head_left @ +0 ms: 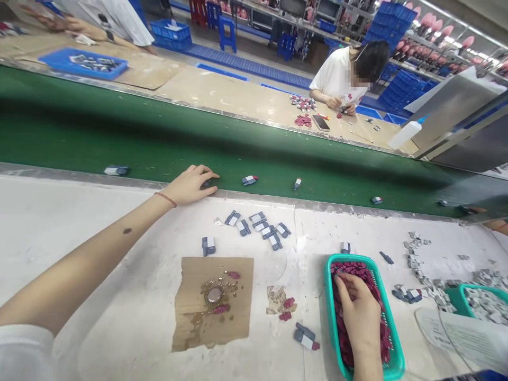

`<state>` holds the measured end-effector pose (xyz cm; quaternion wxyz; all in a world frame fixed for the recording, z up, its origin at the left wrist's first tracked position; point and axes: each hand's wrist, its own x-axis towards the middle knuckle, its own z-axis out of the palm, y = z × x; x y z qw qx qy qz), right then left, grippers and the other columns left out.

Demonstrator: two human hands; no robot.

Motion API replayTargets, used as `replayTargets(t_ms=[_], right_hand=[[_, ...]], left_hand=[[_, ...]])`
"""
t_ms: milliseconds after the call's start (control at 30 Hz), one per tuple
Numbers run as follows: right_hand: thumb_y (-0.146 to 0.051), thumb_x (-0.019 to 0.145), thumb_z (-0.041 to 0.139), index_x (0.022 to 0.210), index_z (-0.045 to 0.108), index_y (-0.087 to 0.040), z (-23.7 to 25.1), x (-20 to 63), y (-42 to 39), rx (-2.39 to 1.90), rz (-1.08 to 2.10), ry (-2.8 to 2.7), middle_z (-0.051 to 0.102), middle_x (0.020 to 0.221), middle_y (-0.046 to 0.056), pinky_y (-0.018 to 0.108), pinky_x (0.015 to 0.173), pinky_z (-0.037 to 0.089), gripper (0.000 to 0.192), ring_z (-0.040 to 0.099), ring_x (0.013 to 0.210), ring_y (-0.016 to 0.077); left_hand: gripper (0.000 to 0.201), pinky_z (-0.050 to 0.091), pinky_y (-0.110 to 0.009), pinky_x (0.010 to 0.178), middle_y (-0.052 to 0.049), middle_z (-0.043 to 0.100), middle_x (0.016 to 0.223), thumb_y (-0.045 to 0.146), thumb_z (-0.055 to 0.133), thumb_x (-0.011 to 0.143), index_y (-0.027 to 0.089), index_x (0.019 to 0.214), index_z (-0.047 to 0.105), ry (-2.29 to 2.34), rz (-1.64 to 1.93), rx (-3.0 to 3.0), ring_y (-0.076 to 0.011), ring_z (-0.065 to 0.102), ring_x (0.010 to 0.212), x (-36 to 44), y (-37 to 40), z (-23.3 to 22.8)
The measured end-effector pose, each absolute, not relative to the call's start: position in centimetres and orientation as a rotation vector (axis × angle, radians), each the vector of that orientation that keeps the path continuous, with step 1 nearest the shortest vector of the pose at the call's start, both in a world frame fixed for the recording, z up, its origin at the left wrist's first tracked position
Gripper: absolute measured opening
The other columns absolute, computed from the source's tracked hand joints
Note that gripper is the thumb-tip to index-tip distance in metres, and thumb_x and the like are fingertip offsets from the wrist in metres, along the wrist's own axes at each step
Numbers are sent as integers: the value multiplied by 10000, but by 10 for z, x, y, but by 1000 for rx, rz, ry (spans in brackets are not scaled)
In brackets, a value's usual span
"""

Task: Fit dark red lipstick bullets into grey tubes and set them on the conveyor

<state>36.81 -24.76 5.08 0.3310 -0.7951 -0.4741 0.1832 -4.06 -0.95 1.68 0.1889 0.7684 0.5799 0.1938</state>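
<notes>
My left hand (192,184) reaches to the near edge of the green conveyor belt (159,143), its fingers curled over a small grey-and-white piece (206,183) that is mostly hidden. My right hand (359,312) is down inside a teal basket (331,296) filled with dark red pieces (381,333), fingertips among them; what they grip is hidden. Several grey-and-white clips (262,226) lie on the white table between my hands. A finished clip with a red end (305,336) lies left of the basket.
More clips (249,180) ride the belt. A brown cardboard scrap (214,301) stained with glue lies in front of me. A second teal basket (482,301) and grey parts sit at the right. Across the belt a person in white (343,76) works; a white bottle (405,134) lies there.
</notes>
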Motion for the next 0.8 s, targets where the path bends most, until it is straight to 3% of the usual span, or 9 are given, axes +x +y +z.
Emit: replayTargets(t_ms=[133,233,300,400,467,633,800], right_hand=[[-500,720,704,959,740,-197,70,344,-248,-1853,719,-916,760,858,98,391,716,570,388,706,763,262],[-509,677,774,856,765,-193,77,315,-243,-1606,994,-818,750,737,78,349,630,577,363,688,643,220],[-506,656,803,778,760,-191,77,293,-236,-1470,1210,-796,738,682,66,331,591,574,341,676,598,201],[-500,627,832,721,743,-189,71,262,-223,-1350,1512,-774,724,641,51,304,582,566,337,675,594,184],[-497,610,842,692,729,-189,64,244,-215,-1323,1618,-779,728,664,52,292,609,559,338,677,629,178],[-459,693,778,659,655,-192,38,212,-209,-1379,1560,-1077,689,654,18,247,514,480,296,590,548,141],[-326,940,527,747,615,-209,23,195,-217,-1292,1203,-1832,645,643,4,250,540,451,242,579,569,147]], left_hand=[[381,375,-503,1008,-181,658,1059,479,597,693,161,882,689,1612,637,2013,-396,532,1090,-46,-11,19],[366,405,-481,996,-157,680,1013,503,632,695,162,823,666,1606,771,1838,-376,571,1053,-44,-17,25],[431,460,-451,952,-138,683,1052,543,571,777,139,910,646,1575,905,1652,-342,591,1045,-41,-29,32],[520,530,-406,891,-143,691,1088,559,400,900,95,1020,600,1457,1038,1382,-283,621,1041,-37,-57,41],[539,559,-397,860,-154,714,1039,583,414,894,91,985,614,1384,1042,1276,-272,647,1017,-34,-82,45],[434,587,-402,788,-110,762,898,543,732,713,149,895,724,1286,944,1079,-284,708,866,-29,-146,45],[338,576,-349,740,-101,770,915,494,766,697,185,834,771,1377,969,1081,-295,692,884,-32,-189,39]])
